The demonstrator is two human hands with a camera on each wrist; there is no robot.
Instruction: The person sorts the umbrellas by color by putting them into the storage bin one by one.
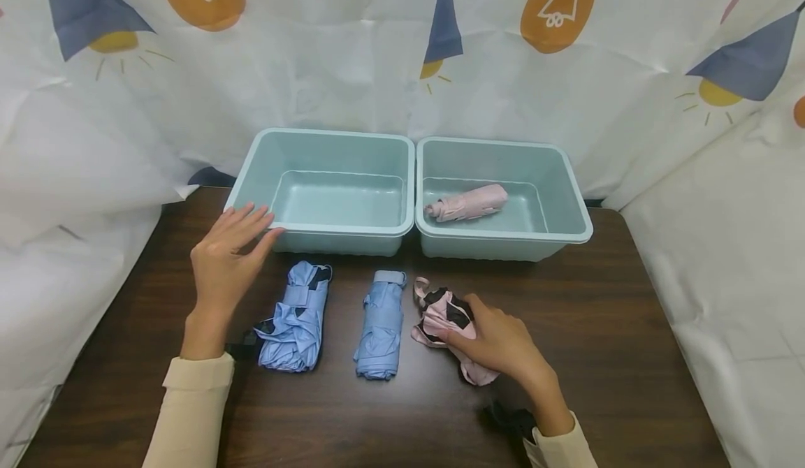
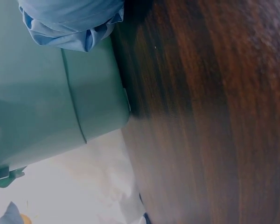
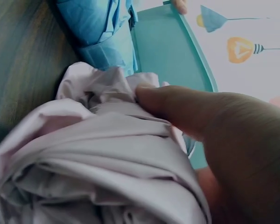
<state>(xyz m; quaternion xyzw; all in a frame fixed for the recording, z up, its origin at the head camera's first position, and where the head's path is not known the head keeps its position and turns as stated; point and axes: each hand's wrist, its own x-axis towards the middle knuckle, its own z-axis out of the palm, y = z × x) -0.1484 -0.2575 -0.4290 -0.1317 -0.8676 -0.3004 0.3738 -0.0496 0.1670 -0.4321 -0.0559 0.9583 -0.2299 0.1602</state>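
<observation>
Head view: right hand [image 1: 503,341], fingers curled round the pink umbrella [image 1: 437,321], seemingly containing loose folds. Left hand [image 1: 221,265], fingers relaxed, perhaps steadies the left bin [image 1: 339,229].

From my end I see a screened-off work nook: a dark table [image 1: 604,300] with white cloth [image 1: 352,84] hung behind it and along both its sides, printed with lamps [image 1: 751,59] and bulbs [image 1: 558,7]. Home or office, I can't tell.
</observation>
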